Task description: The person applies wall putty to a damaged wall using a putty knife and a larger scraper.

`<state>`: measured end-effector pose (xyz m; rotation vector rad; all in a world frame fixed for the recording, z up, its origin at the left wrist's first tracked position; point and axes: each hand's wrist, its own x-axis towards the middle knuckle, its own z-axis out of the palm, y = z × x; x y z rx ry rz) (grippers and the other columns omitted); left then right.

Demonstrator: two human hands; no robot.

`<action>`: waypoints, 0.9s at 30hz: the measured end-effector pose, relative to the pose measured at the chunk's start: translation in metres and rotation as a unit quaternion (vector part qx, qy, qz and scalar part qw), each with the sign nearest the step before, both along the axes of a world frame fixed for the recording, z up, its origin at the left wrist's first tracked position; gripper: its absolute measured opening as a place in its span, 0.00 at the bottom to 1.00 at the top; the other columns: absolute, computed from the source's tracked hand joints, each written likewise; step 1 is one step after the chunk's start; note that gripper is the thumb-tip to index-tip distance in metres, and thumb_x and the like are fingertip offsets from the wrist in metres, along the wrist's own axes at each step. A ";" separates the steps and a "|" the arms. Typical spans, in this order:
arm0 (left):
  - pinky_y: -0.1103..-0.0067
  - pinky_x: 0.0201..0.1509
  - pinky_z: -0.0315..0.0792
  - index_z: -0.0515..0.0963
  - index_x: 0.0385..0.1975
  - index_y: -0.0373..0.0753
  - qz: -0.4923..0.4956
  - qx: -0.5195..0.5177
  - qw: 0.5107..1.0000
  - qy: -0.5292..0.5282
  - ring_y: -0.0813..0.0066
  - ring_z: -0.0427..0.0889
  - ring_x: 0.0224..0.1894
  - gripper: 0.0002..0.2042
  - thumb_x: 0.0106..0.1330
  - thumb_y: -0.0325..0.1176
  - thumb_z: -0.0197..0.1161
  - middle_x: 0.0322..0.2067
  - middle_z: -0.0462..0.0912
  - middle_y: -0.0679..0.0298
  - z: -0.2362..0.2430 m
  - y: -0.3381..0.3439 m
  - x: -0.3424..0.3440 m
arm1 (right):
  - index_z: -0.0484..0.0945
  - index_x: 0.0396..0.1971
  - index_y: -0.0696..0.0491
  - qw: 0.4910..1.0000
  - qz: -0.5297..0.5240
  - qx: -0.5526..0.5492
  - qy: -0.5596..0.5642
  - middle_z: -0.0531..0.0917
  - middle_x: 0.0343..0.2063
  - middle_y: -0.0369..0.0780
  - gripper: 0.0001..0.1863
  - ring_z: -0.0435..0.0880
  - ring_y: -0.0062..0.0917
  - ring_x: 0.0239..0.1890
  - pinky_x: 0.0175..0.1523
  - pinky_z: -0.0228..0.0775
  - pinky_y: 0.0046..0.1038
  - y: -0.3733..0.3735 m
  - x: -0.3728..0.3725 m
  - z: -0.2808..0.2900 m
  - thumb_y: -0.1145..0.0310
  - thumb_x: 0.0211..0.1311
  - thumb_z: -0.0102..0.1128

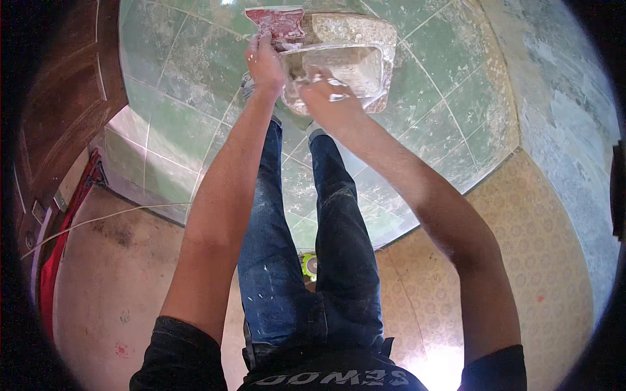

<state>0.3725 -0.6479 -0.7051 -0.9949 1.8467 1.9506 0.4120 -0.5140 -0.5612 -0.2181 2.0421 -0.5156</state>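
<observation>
My left hand [265, 70] grips a red putty scraper [275, 21] smeared with white material, held upright over the near left edge of a plaster-crusted, pale plastic tub [365, 29]. My right hand [329, 98], with white smears on its back, reaches to the tub's hollow, its fingers curled and slightly blurred. What they hold, if anything, I cannot make out. My feet, partly hidden by my hands, stand just below the tub on dusty green tiles.
A dark wooden door [62, 78] is at the left, with red cloth [55, 274] and a thin cable below. A pale mottled wall [567, 163] rises at the right. The tiled floor [443, 72] meets tan flooring [528, 247]. A green object [308, 264] shows between my legs.
</observation>
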 end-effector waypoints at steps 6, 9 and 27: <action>0.66 0.65 0.60 0.73 0.53 0.32 -0.079 -0.055 0.994 0.060 0.48 0.66 0.61 0.18 0.68 0.34 0.47 0.58 0.69 0.42 -0.025 -0.010 0.005 | 0.75 0.46 0.59 0.951 -0.081 0.115 0.277 0.77 0.45 0.51 0.16 0.81 0.44 0.48 0.51 0.76 0.40 0.006 0.021 -0.005 0.73 0.57 0.54; 0.67 0.66 0.58 0.72 0.55 0.33 -0.122 -0.115 0.982 0.088 0.46 0.65 0.62 0.19 0.69 0.36 0.46 0.59 0.68 0.42 -0.032 -0.010 0.000 | 0.76 0.45 0.60 0.957 -0.151 0.054 0.240 0.76 0.46 0.52 0.16 0.80 0.43 0.48 0.51 0.76 0.38 -0.013 0.013 -0.018 0.75 0.56 0.54; 0.65 0.65 0.61 0.73 0.54 0.35 -0.118 -0.185 0.971 0.096 0.46 0.67 0.60 0.17 0.65 0.27 0.50 0.55 0.72 0.44 -0.019 -0.019 0.007 | 0.71 0.50 0.61 0.973 -0.146 0.136 0.119 0.76 0.45 0.55 0.17 0.79 0.48 0.51 0.49 0.75 0.43 0.023 0.008 -0.013 0.72 0.63 0.49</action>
